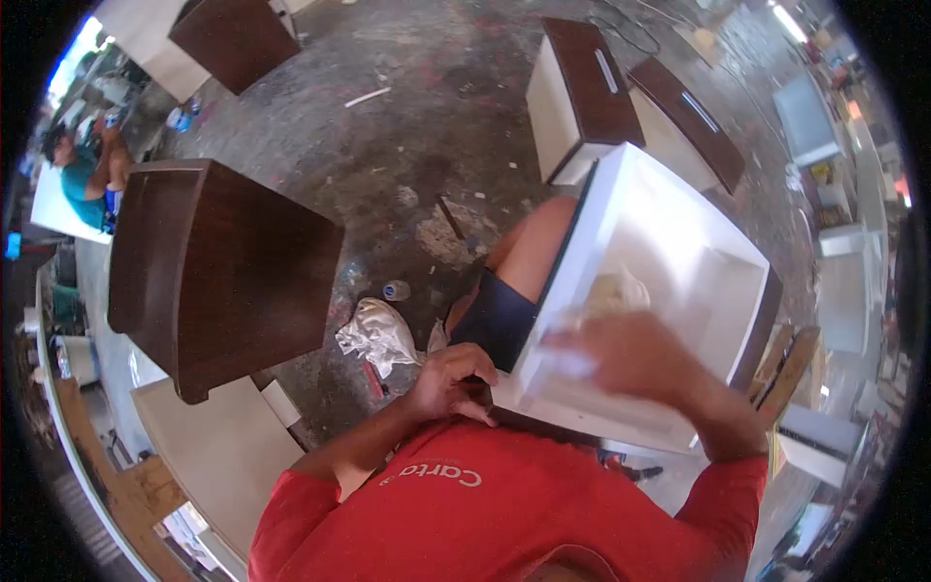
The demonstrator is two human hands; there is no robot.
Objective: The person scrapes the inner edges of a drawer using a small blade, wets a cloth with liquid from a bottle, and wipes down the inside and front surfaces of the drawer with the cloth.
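Note:
A drawer (669, 233) with a white inside and a dark brown front panel rests tilted across my lap. My left hand (454, 380) is closed at its lower left corner, fingers curled against the rim. Over the drawer's left wall is my right hand (626, 357), blurred by motion, its fingers bent down toward the rim. Something pale shows under those fingertips, too smeared to name. Behind the hand, inside the drawer, a beige patch (616, 291) is visible, but I cannot tell what it is.
A dark brown cabinet (233, 272) stands at left. Two brown-fronted drawers (592, 87) (689, 121) lie ahead. On the floor are a white cloth (376, 335), a small jar (396, 290) and a dark strip (451, 217). Another person (85, 175) sits at far left.

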